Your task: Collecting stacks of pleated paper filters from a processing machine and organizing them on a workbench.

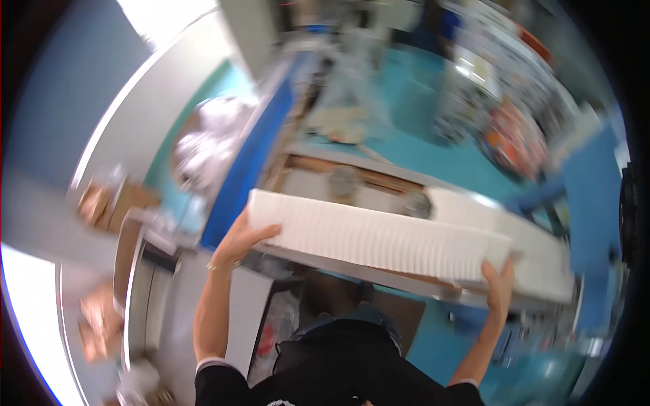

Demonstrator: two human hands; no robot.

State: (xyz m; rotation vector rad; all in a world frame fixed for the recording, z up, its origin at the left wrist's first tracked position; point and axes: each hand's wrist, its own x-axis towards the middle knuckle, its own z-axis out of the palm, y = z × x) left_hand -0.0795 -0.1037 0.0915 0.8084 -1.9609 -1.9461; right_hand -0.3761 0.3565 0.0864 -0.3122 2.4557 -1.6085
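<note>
Between my two hands is a long white ribbed bar [365, 233], perhaps a row of thin pieces stacked side by side; blur hides its exact kind. My left hand [242, 238] grips its left end, thumb laid over the front face. Around the right end closes my right hand [499, 281], its thumb on the near side. The bar tilts slightly down to the right, above a worktable. A similar white ribbed piece [542, 264] lies behind it at the right. Two roundish grey objects [344, 181] sit just beyond the bar, too smeared to name.
A blue strip [254, 159] runs along the table's left side. Clear plastic bags [349, 101] lie at the far side, and a bag with red and orange contents [514, 139] stands far right. Left are white plastic-wrapped bundles [217, 139] and cardboard boxes [112, 203]. The floor [433, 345] is teal.
</note>
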